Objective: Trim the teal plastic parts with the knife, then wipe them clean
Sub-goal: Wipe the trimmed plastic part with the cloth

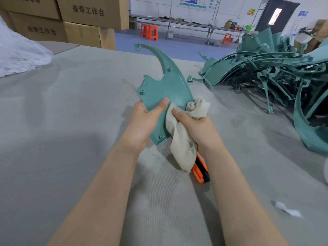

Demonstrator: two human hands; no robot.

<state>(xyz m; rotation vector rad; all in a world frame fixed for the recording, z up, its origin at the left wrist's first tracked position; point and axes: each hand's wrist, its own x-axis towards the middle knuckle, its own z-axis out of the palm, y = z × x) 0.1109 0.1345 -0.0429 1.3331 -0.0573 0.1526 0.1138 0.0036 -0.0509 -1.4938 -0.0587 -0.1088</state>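
Observation:
A teal plastic part (166, 82) with a long curved horn is held up above the grey table. My left hand (145, 119) grips its lower left edge, thumb on top. My right hand (193, 125) holds a bunched beige cloth (184, 139) against the part's lower right side; the cloth's tail hangs down. An orange and black utility knife (201, 172) lies on the table under my right wrist, partly hidden by the cloth.
A tangled pile of teal parts (266, 68) fills the table's right side, with one large curved piece (308, 132) near the right edge. Cardboard boxes (79, 20) stand at the back left beside a white plastic heap (19, 54). A paper scrap (287, 209) lies front right.

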